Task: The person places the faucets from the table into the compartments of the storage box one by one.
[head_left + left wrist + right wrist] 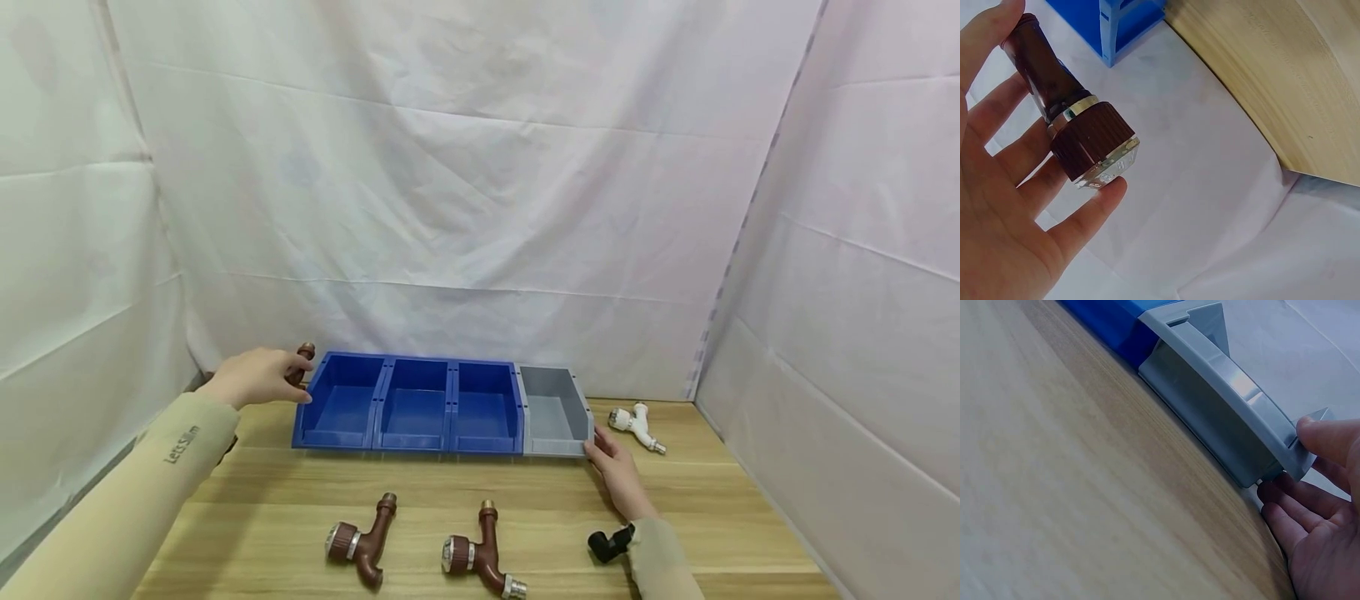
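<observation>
In the head view, three blue bins (412,440) and a grey bin (558,447) stand joined in a row. My left hand (258,377) is at the row's left end and holds a brown tap (1088,134). In the left wrist view its ribbed knob with a clear cap shows, fingers behind it and thumb near its upper end. At the other end, my right hand (618,475) grips the grey bin's front right corner. The right wrist view shows the thumb on the rim and the fingers beneath. My left hand hides part of the held tap in the head view.
Two more brown taps lie on the wooden table (285,517) in front, one left (367,542) and one nearer the middle (483,554). A white tap (637,427) lies right of the grey bin. White cloth (450,208) hangs behind and at both sides.
</observation>
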A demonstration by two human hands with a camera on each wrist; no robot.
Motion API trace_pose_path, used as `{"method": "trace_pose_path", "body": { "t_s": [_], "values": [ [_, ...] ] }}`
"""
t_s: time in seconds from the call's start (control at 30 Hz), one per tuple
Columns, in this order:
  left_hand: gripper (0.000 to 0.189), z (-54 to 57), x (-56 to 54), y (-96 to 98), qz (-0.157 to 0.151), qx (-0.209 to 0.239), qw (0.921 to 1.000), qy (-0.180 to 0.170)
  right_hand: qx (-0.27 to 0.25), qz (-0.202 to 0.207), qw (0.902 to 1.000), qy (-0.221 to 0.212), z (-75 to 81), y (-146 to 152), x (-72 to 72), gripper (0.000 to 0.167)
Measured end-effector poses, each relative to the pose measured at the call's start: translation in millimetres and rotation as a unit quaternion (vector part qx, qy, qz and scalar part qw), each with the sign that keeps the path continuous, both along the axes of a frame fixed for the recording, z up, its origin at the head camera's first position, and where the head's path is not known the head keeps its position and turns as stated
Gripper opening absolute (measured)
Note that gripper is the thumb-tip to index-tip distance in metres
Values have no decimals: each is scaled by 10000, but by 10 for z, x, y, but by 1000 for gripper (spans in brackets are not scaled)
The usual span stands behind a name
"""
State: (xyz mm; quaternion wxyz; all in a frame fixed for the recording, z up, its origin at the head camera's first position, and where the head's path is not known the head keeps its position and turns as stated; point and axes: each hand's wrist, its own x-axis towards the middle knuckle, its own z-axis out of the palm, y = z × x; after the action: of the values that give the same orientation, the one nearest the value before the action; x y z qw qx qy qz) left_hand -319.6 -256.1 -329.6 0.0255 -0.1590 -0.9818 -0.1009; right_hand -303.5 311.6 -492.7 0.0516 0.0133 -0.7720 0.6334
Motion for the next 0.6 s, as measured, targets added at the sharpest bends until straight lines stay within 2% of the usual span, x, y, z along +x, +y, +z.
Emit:
{"method": "trace_pose_path", "body": {
  "t_s": [0.3,0.6],
  "values": [
    [69,-7,-24,39,-11,-49,10000,16,-112,7,9998,135,-10,-5,-13,57],
    [69,-38,-44,52,-78,-68,9999,22,-62,29,10000,48,5,-5,5,59]
  ]
}}
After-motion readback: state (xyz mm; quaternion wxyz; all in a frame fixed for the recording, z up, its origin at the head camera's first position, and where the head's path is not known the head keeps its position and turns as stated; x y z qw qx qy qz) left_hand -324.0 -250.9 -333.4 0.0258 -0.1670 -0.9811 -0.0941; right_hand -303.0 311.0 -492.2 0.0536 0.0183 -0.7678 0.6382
